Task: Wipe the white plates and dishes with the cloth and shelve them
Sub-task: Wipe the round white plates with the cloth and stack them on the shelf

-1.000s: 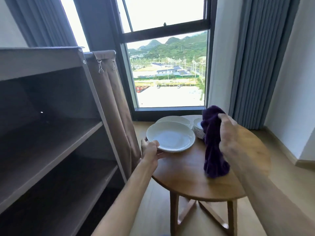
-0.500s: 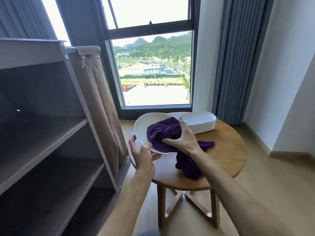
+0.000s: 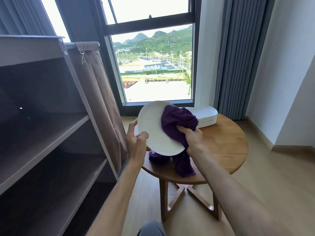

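A round white plate (image 3: pixel 151 128) is tilted up above the round wooden table (image 3: pixel 221 147), its face turned towards me. My left hand (image 3: pixel 135 142) grips its left rim with the thumb on the front. My right hand (image 3: pixel 191 136) grips a purple cloth (image 3: pixel 175 121) and presses it against the plate's right side. The cloth's loose end hangs below the plate down to the tabletop. A stack of several white oblong dishes (image 3: pixel 205 116) rests at the table's far side.
A brown shelf unit (image 3: pixel 51 133) with bare shelves stands on the left, its fabric curtain (image 3: pixel 100 92) drawn aside next to the window. Grey curtains and a white wall are on the right. Wooden floor surrounds the table.
The plate has been lifted off the table and tipped upright towards me. My right hand with the cloth has moved from the plate's middle to its right side.
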`<move>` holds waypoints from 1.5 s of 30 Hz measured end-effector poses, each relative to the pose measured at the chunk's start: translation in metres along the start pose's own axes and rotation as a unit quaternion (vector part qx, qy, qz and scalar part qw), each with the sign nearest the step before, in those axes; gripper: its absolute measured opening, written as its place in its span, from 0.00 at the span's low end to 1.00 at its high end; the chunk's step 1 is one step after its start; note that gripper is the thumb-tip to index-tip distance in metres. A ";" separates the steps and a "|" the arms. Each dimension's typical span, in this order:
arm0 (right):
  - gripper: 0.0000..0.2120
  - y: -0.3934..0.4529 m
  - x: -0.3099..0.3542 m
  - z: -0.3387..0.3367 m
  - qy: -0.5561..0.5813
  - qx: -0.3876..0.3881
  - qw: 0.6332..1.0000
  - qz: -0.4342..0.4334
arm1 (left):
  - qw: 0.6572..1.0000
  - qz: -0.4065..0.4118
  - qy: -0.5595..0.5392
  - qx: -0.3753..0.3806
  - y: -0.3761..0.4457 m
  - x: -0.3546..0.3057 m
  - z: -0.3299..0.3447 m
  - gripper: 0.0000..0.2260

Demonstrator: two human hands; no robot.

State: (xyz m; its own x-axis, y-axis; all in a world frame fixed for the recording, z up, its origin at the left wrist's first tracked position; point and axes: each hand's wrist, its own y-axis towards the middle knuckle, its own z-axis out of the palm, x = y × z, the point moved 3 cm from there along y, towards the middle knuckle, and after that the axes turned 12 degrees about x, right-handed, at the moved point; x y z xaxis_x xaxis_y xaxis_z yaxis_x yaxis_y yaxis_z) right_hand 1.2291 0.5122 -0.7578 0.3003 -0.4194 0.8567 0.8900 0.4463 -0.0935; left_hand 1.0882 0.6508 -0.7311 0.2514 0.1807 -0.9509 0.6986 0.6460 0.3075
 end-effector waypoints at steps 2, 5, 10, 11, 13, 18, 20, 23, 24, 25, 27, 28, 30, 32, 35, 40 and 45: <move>0.10 0.003 -0.003 0.004 0.026 -0.023 0.999 0.027 | 0.999 -0.016 -0.035 0.004 0.003 -0.003 0.001 0.27; 0.10 0.002 -0.014 0.021 0.071 -0.052 0.995 0.054 | 0.993 -0.038 -0.111 0.013 -0.011 0.005 0.036 0.28; 0.13 0.001 -0.015 0.021 0.043 -0.021 0.997 0.054 | 0.983 -0.063 -0.168 -0.046 -0.020 0.015 0.053 0.24; 0.14 0.003 -0.009 0.013 0.026 -0.022 0.998 0.044 | 0.989 -0.057 -0.137 -0.029 -0.019 0.012 0.043 0.23; 0.14 0.009 0.005 -0.001 -0.010 -0.013 1.000 0.026 | 0.996 -0.052 -0.056 0.044 -0.011 0.005 0.025 0.16; 0.14 0.021 0.015 0.000 -0.035 0.010 0.999 0.025 | 0.989 -0.088 -0.098 0.073 0.002 -0.010 0.020 0.16; 0.16 0.023 0.004 0.012 0.011 -0.022 0.999 0.030 | 0.989 -0.057 -0.140 0.004 -0.010 -0.002 0.040 0.21; 0.16 0.017 -0.018 0.028 0.055 -0.056 0.995 0.063 | 0.988 -0.031 -0.142 -0.053 -0.023 0.005 0.067 0.29; 0.16 0.015 -0.025 0.029 0.064 -0.056 0.994 0.070 | 0.987 -0.034 -0.139 -0.069 -0.023 0.006 0.069 0.32; 0.16 0.014 -0.030 0.028 0.071 -0.053 0.993 0.072 | 0.986 -0.044 -0.135 -0.083 -0.021 0.006 0.067 0.33; 0.18 0.014 -0.034 0.021 0.071 -0.041 0.994 0.069 | 0.988 -0.049 -0.122 -0.077 -0.019 0.007 0.057 0.30; 0.18 0.015 -0.033 0.017 0.064 -0.033 0.995 0.065 | 0.992 -0.047 -0.101 -0.066 -0.019 0.007 0.050 0.27; 0.18 0.017 -0.030 0.009 0.046 -0.019 0.997 0.052 | 0.998 -0.039 -0.037 -0.035 -0.017 0.004 0.037 0.18; 0.16 0.017 -0.026 0.003 0.030 -0.011 0.999 0.040 | 0.999 -0.045 0.009 0.011 -0.013 -0.004 0.027 0.10; 0.15 0.019 -0.013 -0.007 -0.008 0.002 0.999 0.036 | 0.991 -0.058 0.093 0.083 -0.004 -0.017 0.015 0.09; 0.16 0.029 0.020 -0.007 -0.155 0.033 0.987 -0.023 | 0.964 -0.059 0.174 0.194 -0.008 -0.027 0.008 0.18; 0.15 0.038 0.050 0.016 -0.348 0.046 0.930 -0.113 | 0.962 -0.072 0.145 0.218 -0.007 -0.034 0.009 0.22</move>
State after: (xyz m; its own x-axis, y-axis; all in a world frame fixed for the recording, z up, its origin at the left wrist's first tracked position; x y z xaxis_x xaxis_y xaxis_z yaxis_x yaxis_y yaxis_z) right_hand 1.2726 0.5214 -0.7107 -0.2134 0.0884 0.9730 0.8603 0.4890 0.1443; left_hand 1.0806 0.6340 -0.7008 -0.0214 0.3529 -0.9354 0.9431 0.3177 0.0983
